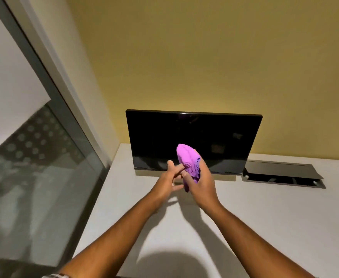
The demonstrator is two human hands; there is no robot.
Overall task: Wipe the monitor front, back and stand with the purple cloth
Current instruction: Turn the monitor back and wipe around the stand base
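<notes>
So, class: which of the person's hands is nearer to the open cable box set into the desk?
Right. The right hand, gripping the purple cloth, is to the left of the cable box; the left hand is further left again.

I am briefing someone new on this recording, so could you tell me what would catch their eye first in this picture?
The bright purple cloth stands out most, bunched up in the right hand at mid-frame, with the left hand touching it. Just behind it stands the dark monitor, switched off, on the white desk against a yellow wall. To the monitor's right, a dark cable box is set in the desk, its lid raised.
</notes>
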